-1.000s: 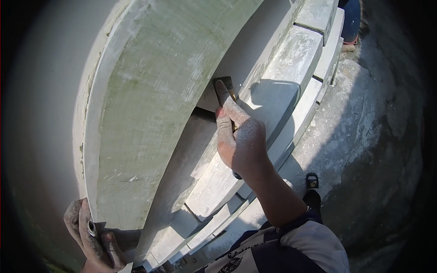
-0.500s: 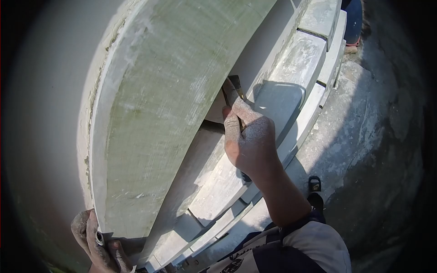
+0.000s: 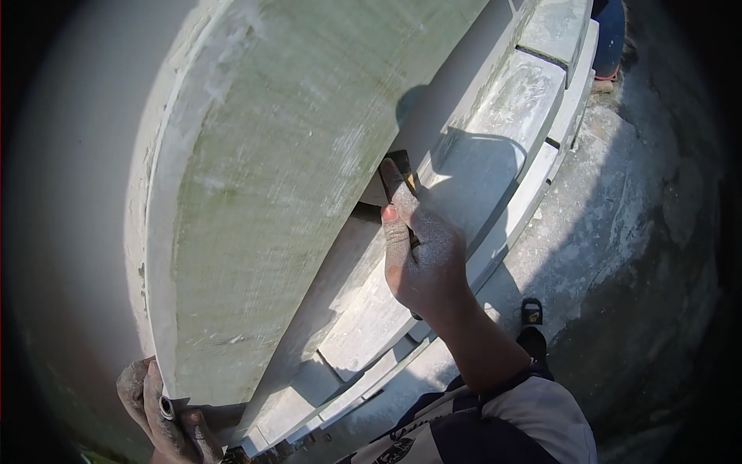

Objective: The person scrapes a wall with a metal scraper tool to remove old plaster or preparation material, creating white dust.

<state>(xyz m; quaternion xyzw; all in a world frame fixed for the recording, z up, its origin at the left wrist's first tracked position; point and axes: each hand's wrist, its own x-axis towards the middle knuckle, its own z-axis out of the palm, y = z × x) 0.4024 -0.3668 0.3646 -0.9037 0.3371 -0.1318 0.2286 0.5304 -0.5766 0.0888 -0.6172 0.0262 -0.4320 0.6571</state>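
Observation:
My right hand [image 3: 427, 255], dusted with white powder, is closed round a slim scraper-like tool, its index finger stretched along it. The tool's dark, flared head [image 3: 399, 161] reaches into the gap beside the edge of a curved, greenish panel [image 3: 255, 209]. Most of its handle is hidden in my palm. At the panel's lower left corner is my left hand [image 3: 158, 417], also dusty, with fingers bent round a small hollow tube [image 3: 167, 407]. Only the tube's round open end shows.
Stepped pale blocks [image 3: 506, 97] curve along the panel's right side, with dark joints between them. A pale smooth wall [image 3: 85, 193] lies to the left. Below right are a rough concrete floor [image 3: 572, 224] and my sandalled foot [image 3: 532, 313]. A dark blue object [image 3: 609, 39] stands at top right.
My right hand and the tool have shifted slightly down along the gap. A rounded shadow now falls on the panel's right edge. My left hand stays nearly still at the corner.

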